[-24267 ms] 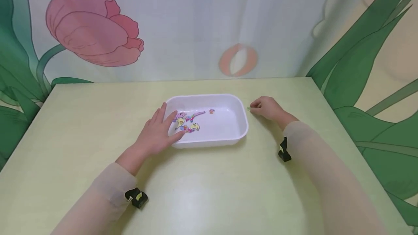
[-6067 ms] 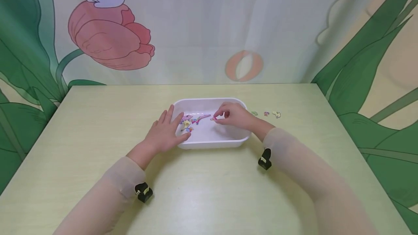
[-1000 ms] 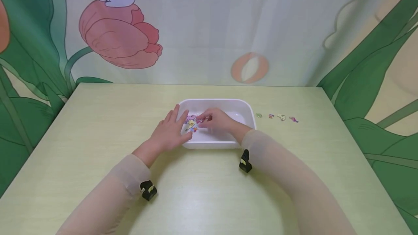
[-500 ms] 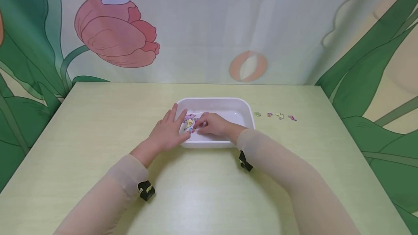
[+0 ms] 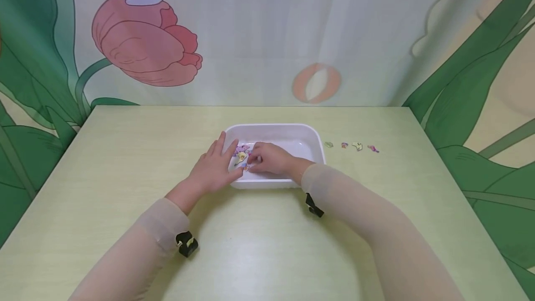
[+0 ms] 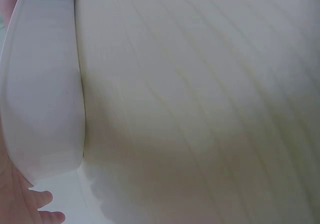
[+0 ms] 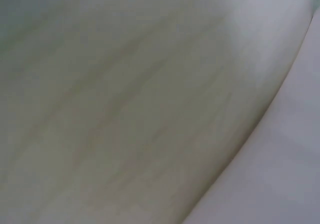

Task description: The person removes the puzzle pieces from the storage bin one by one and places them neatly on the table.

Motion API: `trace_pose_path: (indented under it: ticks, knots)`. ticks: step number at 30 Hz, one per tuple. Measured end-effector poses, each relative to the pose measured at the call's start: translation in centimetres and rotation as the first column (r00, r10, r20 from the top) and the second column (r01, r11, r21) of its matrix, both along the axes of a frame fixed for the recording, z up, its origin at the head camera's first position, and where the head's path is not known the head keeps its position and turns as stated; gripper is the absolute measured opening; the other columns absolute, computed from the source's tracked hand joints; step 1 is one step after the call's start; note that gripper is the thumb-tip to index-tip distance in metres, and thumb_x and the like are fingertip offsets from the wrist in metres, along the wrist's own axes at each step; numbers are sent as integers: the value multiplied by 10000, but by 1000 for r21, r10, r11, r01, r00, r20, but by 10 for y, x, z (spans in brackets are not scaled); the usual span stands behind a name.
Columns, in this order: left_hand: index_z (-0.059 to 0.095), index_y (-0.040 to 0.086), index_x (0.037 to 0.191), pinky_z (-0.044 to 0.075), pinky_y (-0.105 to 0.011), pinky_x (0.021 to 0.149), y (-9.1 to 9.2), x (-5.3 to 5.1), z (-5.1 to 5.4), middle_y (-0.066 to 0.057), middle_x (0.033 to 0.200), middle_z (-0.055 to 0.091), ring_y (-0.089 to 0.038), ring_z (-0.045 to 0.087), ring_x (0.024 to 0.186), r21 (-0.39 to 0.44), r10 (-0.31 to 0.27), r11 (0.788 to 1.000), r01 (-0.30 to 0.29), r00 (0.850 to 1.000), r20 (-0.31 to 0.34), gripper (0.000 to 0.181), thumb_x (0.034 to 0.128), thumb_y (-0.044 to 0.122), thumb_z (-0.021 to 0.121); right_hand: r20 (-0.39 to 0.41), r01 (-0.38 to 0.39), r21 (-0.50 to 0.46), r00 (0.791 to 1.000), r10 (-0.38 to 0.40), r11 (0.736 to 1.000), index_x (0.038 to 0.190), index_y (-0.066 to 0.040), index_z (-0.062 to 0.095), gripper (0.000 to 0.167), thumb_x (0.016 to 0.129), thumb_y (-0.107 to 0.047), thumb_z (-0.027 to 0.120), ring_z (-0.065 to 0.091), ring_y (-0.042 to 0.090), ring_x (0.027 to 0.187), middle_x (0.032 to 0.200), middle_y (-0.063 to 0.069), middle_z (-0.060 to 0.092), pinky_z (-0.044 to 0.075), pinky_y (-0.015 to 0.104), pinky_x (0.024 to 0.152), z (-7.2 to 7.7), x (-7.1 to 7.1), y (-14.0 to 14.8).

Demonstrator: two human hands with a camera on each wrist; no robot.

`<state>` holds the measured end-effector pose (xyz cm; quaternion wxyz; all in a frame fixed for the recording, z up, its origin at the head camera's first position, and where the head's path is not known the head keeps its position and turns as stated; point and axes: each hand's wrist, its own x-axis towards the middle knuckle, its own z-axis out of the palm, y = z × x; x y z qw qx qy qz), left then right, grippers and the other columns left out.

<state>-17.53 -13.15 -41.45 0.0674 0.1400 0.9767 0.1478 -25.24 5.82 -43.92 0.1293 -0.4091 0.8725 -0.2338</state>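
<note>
A white plastic tray (image 5: 277, 183) sits mid-table in the head view. Fingers spread, my left hand (image 5: 211, 168) rests over the tray's left end, the thumb by the front rim. Its fingertips also show at the lower left in the left wrist view. Inside the tray lie several small colourful cut-out pieces, among them a pink-purple one (image 5: 244, 148), a yellow one (image 5: 241, 157) and a blue-orange one (image 5: 246, 167). My right hand (image 5: 272, 159) is lowered into the tray with bent fingers, thumb and fingertips beside these pieces. Whether it pinches one is too small to tell.
Right of the tray, cut-outs lie in a row on the table (image 5: 251, 245): a green one (image 5: 329, 144), a small purple-orange one (image 5: 344, 145), a pale yellow one (image 5: 357, 146) and a pink one (image 5: 373, 148). A printed curtain (image 5: 251, 36) hangs behind the table.
Over the longer span, several cut-outs have come to lie right of the tray. In the last second my right hand shifted slightly toward the tray's front. My left hand stays on the tray.
</note>
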Motion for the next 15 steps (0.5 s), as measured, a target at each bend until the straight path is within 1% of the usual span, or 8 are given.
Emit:
trace_pose_path:
  ticks: [3,5,8,12,15]
  knots:
    - [152,132,1505,256,-617,1005,0,0,0,-194,1540,-54,-416,108,1378,2,-2,1000,2,1000,3,764,891,495,425,-10,-17,30,1000,17,999,1126,-105,684,318,833,-228,705,514,128,816,971,9,574,428,243,755,-1,0,1]
    - [150,135,1506,256,-617,1006,0,0,0,-190,1541,-57,-413,106,1379,1,-3,1000,3,1000,6,762,890,496,419,-4,-41,32,999,41,999,1156,-112,674,332,847,-233,690,516,129,806,992,15,573,429,244,744,-3,0,1]
    - [154,129,1505,260,-618,1003,0,0,0,-194,1540,-55,-415,108,1378,3,-5,1000,5,1000,5,759,889,483,422,-6,-71,21,997,71,997,1120,-107,693,288,854,-218,683,524,118,788,998,16,584,430,234,741,-5,-1,2]
    - [149,126,1505,260,-616,1004,1,0,0,-195,1540,-58,-416,105,1378,0,-5,1000,5,1000,6,762,891,476,434,-3,-75,1,997,75,997,1070,-103,711,246,847,-205,690,527,103,791,988,11,593,429,225,751,-6,-2,1]
    - [154,121,1504,262,-618,1002,1,0,0,-199,1539,-54,-419,109,1377,4,-5,1000,5,1000,3,759,893,466,444,-14,-74,11,997,74,997,1046,-101,719,227,846,-203,691,529,101,788,963,2,598,428,229,757,-4,-2,-1]
